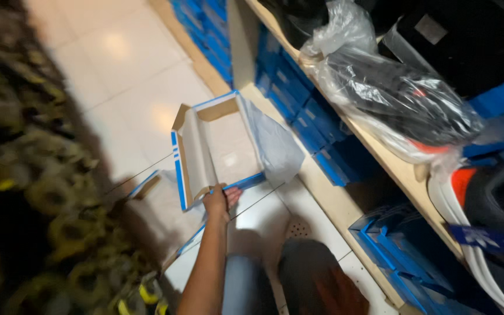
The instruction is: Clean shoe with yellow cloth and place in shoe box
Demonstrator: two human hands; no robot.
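One of the hands (220,201) grips the open shoebox's (220,146) near edge.

An open blue shoebox (217,149) with white stripes sits tilted above the white tiled floor, its plain cardboard inside empty of shoes. White tissue paper (272,143) lines it and spills over the right wall. Its near edge is pinched from below.

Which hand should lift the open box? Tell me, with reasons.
Left, probably. The left hand grips the near edge of the box on the floor, so it could lift at once. The right hand is out of view.
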